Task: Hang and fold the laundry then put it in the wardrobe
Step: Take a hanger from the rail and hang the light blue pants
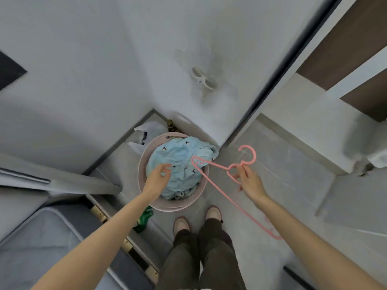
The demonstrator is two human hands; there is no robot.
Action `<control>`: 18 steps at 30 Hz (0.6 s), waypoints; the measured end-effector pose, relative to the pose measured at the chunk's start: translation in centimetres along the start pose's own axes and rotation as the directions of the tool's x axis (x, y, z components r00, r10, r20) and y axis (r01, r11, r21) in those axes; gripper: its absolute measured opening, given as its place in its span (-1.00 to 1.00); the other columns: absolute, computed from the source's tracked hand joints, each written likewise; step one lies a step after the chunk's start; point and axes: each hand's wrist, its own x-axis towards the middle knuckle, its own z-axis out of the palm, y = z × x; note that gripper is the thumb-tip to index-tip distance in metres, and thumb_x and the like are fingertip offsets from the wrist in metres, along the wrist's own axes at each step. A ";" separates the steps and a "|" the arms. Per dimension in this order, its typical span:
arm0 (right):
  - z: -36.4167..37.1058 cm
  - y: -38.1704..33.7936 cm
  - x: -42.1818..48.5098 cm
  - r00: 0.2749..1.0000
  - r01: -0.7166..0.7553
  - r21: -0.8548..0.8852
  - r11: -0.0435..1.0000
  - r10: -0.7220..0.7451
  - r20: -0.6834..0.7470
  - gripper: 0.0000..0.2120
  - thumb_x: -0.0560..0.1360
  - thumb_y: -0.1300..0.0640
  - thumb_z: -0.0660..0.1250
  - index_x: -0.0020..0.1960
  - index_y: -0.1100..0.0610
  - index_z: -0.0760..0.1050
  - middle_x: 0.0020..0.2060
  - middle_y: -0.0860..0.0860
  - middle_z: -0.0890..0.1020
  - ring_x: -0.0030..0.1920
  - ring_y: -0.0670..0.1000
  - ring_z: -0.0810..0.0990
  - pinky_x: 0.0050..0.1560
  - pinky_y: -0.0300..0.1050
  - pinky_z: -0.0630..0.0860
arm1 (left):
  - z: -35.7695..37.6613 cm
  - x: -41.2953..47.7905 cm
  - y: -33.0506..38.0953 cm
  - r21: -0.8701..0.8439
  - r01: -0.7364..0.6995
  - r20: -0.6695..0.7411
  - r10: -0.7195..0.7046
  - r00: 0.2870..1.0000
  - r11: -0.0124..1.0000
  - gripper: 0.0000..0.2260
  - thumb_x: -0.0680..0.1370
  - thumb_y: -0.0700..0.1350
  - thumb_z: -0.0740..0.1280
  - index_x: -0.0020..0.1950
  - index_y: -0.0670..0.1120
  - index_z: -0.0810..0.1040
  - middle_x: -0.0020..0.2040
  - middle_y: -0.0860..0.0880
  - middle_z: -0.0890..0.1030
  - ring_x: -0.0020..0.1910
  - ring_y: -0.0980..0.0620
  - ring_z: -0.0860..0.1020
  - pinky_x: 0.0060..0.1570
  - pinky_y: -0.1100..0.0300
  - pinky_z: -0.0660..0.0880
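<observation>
Pale blue cloth (180, 164) heaped in round basket (173, 206) on floor by person's feet, not yet lifted; left hand (158, 174) low over the heap, fingers half curled and apart, nothing clearly gripped, contact with fabric unclear, probably going for a pinch; right hand (250, 181) pinches pink hanger (217, 165) just under the hook, held out to the side, likely to keep it ready and free of the cloth; hanging step barely started.

Crumpled light-blue patterned cloth (180, 164) fills a round pale-pink plastic basket (141, 170); at its 3 o'clock, a tilted pink plastic hanger (227, 168).
</observation>
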 end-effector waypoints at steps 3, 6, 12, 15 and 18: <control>2.3 2.3 2.8 1.000 0.017 0.017 1.000 -0.017 -0.004 -0.64 0.66 0.03 0.04 0.34 0.13 0.42 -0.06 0.01 0.61 -0.08 0.04 0.57 -0.15 -0.04 0.53 | 3.0 3.1 -3.6 -0.035 0.083 0.017 -0.082 0.996 0.996 -0.74 0.59 -0.17 0.21 0.27 -0.06 0.47 0.12 -0.06 0.55 0.07 -0.04 0.55 -0.03 0.20 0.39; 4.9 4.4 6.1 0.999 0.052 0.030 0.998 -0.053 0.003 -0.66 0.65 0.01 0.04 0.28 0.10 0.47 -0.09 -0.06 0.62 -0.06 -0.01 0.58 -0.05 0.03 0.50 | 6.3 6.6 -7.6 -0.088 0.169 0.015 -0.169 0.986 0.982 -0.72 0.59 -0.16 0.22 0.31 -0.05 0.44 0.10 -0.04 0.53 0.11 -0.07 0.53 -0.03 0.19 0.38; 9.7 7.4 12.0 0.988 0.154 0.086 0.984 -0.155 0.002 -0.76 0.64 0.01 0.07 -0.03 -0.22 0.47 -0.19 -0.18 0.63 -0.31 -0.27 0.54 -0.23 -0.20 0.43 | 12.0 14.6 -14.4 -0.077 0.215 -0.043 -0.219 0.975 0.974 -0.63 0.58 -0.14 0.26 0.39 -0.09 0.37 0.27 -0.11 0.45 0.21 -0.07 0.46 0.09 0.16 0.37; 11.6 9.1 14.5 0.982 0.188 0.087 0.978 -0.189 0.003 -0.77 0.63 0.00 0.07 -0.03 -0.23 0.47 -0.19 -0.17 0.63 -0.39 -0.32 0.49 -0.26 -0.31 0.35 | 14.9 18.6 -17.4 -0.011 0.213 -0.059 -0.214 0.975 0.977 -0.61 0.57 -0.10 0.28 0.39 -0.09 0.36 0.28 -0.15 0.43 0.19 -0.10 0.47 0.16 0.09 0.40; 13.0 11.0 16.2 0.974 0.226 0.077 0.971 -0.227 0.003 -0.77 0.62 -0.05 0.06 0.03 -0.15 0.50 -0.17 -0.17 0.63 -0.39 -0.31 0.48 -0.28 -0.32 0.35 | 17.9 21.7 -19.5 0.030 0.236 -0.064 -0.234 0.970 0.971 -0.57 0.55 -0.06 0.33 0.39 -0.11 0.36 0.27 -0.18 0.38 0.20 -0.13 0.46 0.18 0.09 0.37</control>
